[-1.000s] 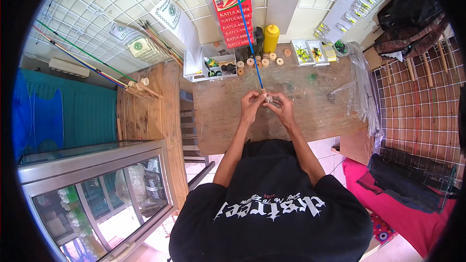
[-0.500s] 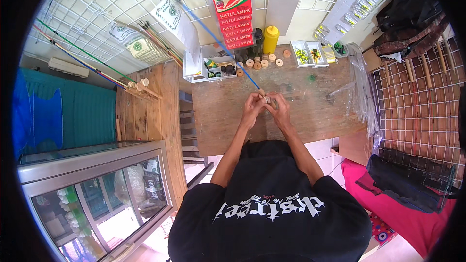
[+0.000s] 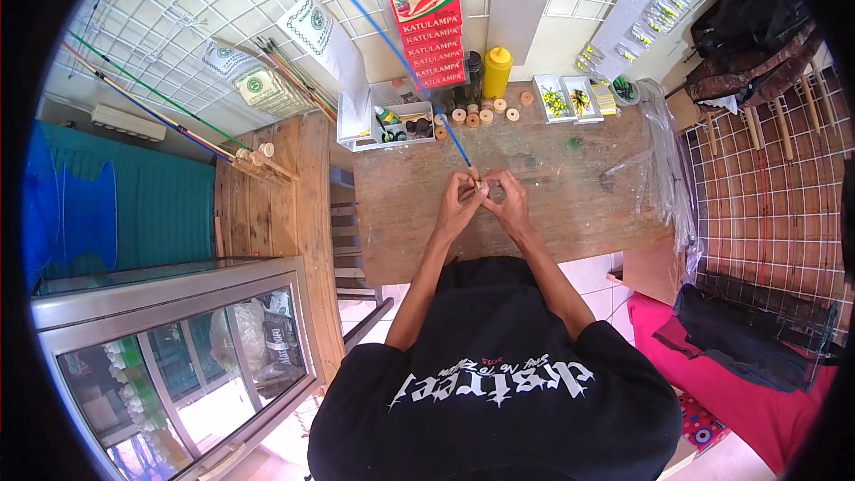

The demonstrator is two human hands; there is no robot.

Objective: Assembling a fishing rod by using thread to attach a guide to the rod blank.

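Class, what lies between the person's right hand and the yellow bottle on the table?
The head view shows, from right hand to yellow bottle, wooden tabletop, then small round wooden pieces by the bottle.

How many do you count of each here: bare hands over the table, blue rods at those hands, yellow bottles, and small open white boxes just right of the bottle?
Bare hands: 2 (left hand, right hand)
Blue rod at the hands: 1
Yellow bottle: 1
Small white boxes: 2
Total: 6
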